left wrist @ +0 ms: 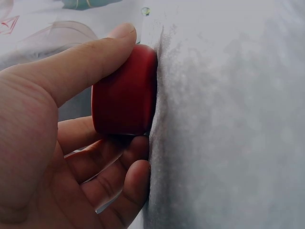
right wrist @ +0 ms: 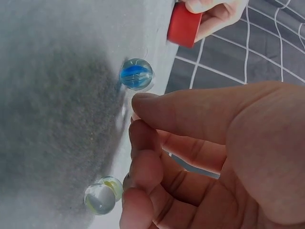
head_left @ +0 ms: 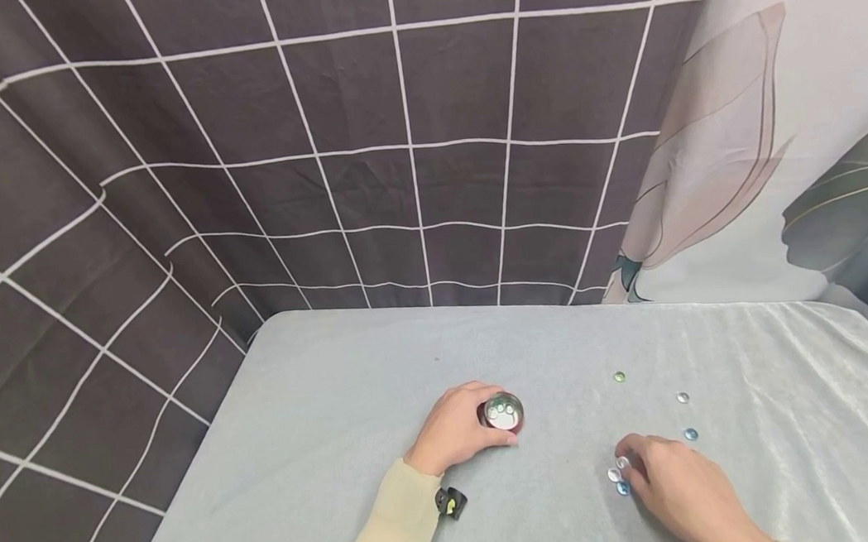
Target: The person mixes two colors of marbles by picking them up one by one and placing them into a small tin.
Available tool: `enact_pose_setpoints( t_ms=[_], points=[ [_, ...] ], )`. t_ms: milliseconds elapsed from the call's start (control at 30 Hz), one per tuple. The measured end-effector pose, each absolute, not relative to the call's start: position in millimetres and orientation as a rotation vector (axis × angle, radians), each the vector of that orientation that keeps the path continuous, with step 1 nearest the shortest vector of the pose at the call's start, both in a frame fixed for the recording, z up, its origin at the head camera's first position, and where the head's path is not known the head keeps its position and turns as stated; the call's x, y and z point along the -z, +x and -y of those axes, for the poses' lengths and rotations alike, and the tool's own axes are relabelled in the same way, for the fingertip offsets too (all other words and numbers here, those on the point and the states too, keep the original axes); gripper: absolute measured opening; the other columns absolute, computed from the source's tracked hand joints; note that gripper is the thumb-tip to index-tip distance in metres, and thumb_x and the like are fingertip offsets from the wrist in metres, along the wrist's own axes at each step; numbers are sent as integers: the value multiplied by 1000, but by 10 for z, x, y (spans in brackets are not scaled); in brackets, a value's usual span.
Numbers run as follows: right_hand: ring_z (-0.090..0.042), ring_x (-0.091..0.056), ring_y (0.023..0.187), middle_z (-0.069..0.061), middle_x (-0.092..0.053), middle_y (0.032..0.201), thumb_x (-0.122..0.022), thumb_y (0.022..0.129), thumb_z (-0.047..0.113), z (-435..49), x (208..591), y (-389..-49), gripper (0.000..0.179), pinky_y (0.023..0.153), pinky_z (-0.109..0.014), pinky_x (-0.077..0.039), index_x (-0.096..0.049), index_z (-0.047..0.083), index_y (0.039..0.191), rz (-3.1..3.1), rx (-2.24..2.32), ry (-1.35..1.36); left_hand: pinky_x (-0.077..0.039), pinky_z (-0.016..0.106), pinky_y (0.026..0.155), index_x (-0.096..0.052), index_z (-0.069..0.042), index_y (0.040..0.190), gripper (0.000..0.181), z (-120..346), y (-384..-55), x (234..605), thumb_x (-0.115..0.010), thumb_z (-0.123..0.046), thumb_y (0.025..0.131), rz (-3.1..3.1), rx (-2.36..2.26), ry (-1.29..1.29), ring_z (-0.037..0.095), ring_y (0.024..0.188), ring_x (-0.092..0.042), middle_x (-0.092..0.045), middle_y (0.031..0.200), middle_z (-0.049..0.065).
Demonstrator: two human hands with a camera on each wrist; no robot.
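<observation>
- Blue marble [head_left: 623, 488] nearest us, clear marble [head_left: 614, 475] just beside it, both by our R hand [head_left: 682, 484].
- R hand: fingers curled, thumb + forefinger apparently pinching one more clear one, the pinched marble [head_left: 622, 462]. Best done, we'd say, w/ light fingertip pressure & a straight-up lift, so its two neighbours don't get knocked & roll.
- L hand [head_left: 454, 426]: thumb & fingers round the sides of the red cup [left wrist: 125, 90], which stands upright on the cloth, left of the marbles. Pale shiny bits inside; can't tell how many. Steady, gentle hold should do; a hard squeeze might tip it.
- Past R hand: second blue marble [head_left: 691, 434], then colourless marble [head_left: 683, 397], then green marble [head_left: 619, 376], all apart. Worth keeping our knuckles off the nearer one.
- Surface: pale grey cloth [head_left: 322, 394], velvety, creased toward the R. Nap prob. slows rolling; creases could steer a stray.
- Room: dark curtain [head_left: 355, 193] w/ white grid lines at back & L, leaf-print curtain [head_left: 747, 260] far R.
</observation>
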State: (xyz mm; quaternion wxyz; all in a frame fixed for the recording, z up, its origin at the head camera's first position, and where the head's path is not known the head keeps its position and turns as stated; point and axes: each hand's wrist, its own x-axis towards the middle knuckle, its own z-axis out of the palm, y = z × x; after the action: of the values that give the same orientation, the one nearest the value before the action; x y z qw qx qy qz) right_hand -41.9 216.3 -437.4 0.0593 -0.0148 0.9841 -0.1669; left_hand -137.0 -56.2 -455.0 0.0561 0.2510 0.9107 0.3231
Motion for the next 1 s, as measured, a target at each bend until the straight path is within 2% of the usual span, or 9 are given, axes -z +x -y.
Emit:
enact_pose_setpoints(
  t_ms=[533, 1000],
  points=[
    [-11, -48, 62, 8, -55, 68, -75, 84, 12, -2145, 4339, -449, 11, 56, -36, -43, -73, 13, 95, -2976, 509, -29, -46, 30, 101, -71, -18, 124, 57, 557, -1372, 4537, -89, -39, 74, -2770, -974, 765, 14, 115, -62, -68, 123, -5],
    [-10, -51, 62, 8, -59, 70, -76, 84, 14, -2078, 4277, -476, 13, 57, -37, -46, -73, 14, 96, -3017, 512, -71, -47, 29, 100, -71, -17, 125, 58, 565, -1371, 4545, -89, -40, 74, -2769, -967, 765, 13, 112, -62, -68, 122, -5]
  ],
)
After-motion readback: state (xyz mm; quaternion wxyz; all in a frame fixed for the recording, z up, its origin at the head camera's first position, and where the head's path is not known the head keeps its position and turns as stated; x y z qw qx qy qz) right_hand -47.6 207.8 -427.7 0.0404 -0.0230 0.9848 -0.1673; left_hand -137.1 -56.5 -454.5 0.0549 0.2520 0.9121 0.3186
